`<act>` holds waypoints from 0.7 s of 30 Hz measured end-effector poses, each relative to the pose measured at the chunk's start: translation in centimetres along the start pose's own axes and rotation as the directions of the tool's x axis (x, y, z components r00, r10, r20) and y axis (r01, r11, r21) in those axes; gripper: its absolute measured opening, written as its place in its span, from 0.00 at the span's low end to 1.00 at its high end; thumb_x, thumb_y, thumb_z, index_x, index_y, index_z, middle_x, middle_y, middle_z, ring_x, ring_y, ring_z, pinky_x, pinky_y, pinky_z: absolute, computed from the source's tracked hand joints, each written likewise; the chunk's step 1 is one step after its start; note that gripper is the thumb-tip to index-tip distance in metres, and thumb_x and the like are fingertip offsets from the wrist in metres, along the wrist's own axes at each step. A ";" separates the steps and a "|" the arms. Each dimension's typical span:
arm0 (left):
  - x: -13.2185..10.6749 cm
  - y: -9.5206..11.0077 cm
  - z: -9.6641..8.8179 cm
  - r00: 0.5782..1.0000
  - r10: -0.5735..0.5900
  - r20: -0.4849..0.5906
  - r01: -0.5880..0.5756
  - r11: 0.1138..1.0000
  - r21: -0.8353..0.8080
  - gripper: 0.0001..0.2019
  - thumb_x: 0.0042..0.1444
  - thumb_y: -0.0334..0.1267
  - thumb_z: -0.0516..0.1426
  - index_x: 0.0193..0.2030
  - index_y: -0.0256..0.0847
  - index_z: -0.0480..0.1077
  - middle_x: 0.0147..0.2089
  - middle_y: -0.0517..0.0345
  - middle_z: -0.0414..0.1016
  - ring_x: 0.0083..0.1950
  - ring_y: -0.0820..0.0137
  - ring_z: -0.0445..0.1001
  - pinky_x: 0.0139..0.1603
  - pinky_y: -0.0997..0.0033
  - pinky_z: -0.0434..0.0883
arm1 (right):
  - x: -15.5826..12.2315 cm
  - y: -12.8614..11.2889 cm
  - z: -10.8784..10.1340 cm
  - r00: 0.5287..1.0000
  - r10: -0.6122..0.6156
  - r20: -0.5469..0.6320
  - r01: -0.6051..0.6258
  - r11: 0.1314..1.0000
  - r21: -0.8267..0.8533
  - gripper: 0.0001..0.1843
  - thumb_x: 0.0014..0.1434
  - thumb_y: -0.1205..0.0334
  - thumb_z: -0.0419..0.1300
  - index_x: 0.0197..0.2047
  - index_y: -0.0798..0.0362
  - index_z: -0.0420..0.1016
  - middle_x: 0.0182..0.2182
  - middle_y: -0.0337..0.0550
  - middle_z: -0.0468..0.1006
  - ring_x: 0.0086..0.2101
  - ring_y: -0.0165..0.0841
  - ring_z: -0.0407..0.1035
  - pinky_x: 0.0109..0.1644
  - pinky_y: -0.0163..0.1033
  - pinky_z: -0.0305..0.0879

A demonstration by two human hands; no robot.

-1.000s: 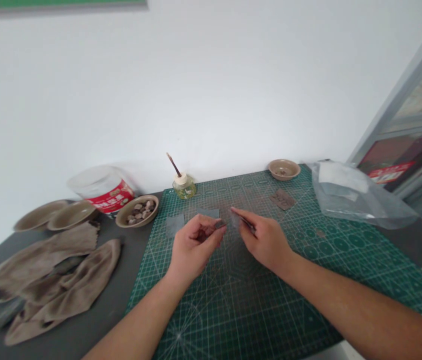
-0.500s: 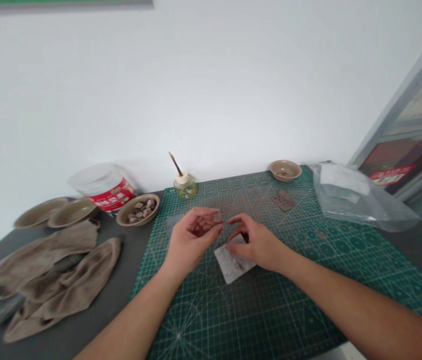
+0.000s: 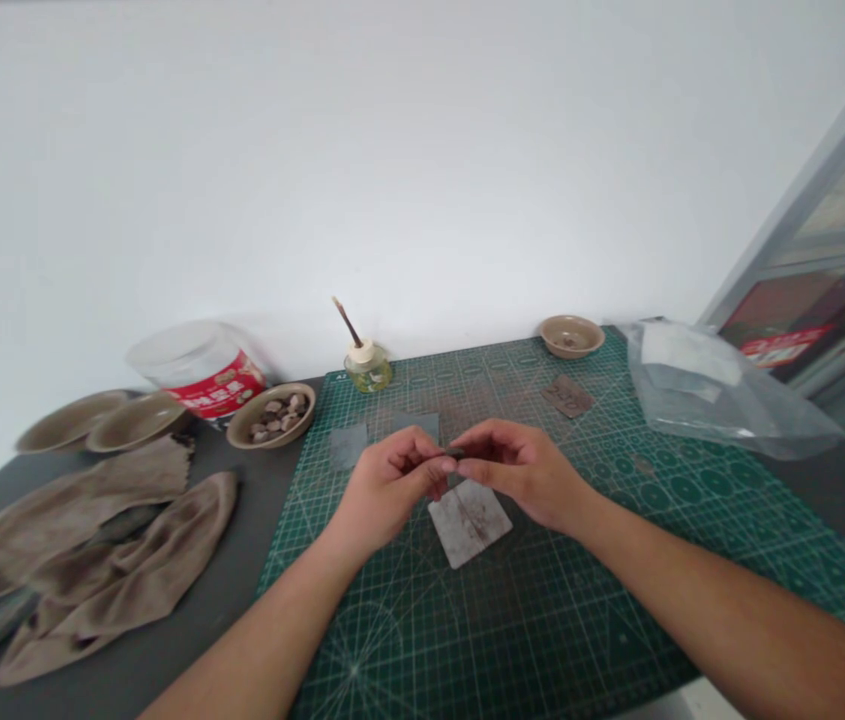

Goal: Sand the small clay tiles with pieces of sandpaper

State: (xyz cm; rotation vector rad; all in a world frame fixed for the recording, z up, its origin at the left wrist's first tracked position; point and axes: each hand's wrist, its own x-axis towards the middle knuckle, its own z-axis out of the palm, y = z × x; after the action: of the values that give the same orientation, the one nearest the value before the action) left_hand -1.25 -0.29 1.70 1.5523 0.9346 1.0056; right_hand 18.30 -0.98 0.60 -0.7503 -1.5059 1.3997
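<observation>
My left hand and my right hand meet above the cutting mat, fingertips pinched together. Between them is a small dark piece, mostly covered by the fingers, so its exact kind is unclear. Directly below lies a pale grey square plate with dark smudges, flat on the green cutting mat. Two thin grey sheets rest behind my left hand: one sheet on the left, the other sheet partly hidden by the fingers.
Left stand a bowl of small stones, a plastic tub, two bowls and a brown cloth. Behind are a glass jar with a brush and a small bowl. A brown marked square and plastic bag lie right.
My right hand has lifted off the grey plate and come to my left hand. Both now pinch the small dark piece; before, the hands were apart. The view has tilted slightly.
</observation>
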 end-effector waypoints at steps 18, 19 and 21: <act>-1.1 0.3 -0.3 0.989 0.049 0.140 -0.036 0.995 -0.097 0.12 0.50 0.37 0.67 0.37 0.39 0.70 0.30 0.58 0.73 0.28 0.71 0.75 0.28 0.73 0.73 | -0.7 -0.8 0.2 0.998 0.056 0.022 -0.060 0.967 0.246 0.16 0.46 0.63 0.75 0.41 0.50 0.82 0.27 0.36 0.81 0.25 0.26 0.72 0.30 0.30 0.70; -1.1 0.4 -0.3 0.988 0.051 0.146 -0.037 0.994 -0.102 0.12 0.51 0.37 0.67 0.37 0.39 0.70 0.30 0.59 0.73 0.28 0.71 0.75 0.28 0.73 0.73 | -0.7 -0.8 0.2 0.998 0.050 0.038 -0.059 0.963 0.264 0.17 0.46 0.64 0.75 0.41 0.50 0.82 0.28 0.36 0.81 0.26 0.26 0.73 0.30 0.30 0.70; -1.1 0.5 -0.3 0.985 0.068 0.156 -0.051 0.992 -0.113 0.11 0.51 0.38 0.67 0.37 0.39 0.70 0.30 0.59 0.72 0.28 0.72 0.74 0.28 0.74 0.73 | -0.7 -0.9 0.3 0.996 0.043 0.079 -0.064 0.953 0.296 0.18 0.46 0.66 0.75 0.42 0.50 0.81 0.29 0.37 0.82 0.28 0.28 0.76 0.32 0.31 0.72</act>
State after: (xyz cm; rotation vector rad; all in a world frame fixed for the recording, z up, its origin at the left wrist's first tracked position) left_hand -1.86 -1.34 2.06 1.5519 0.7146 0.9432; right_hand 18.49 -1.89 1.29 -0.5602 -1.2939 1.6649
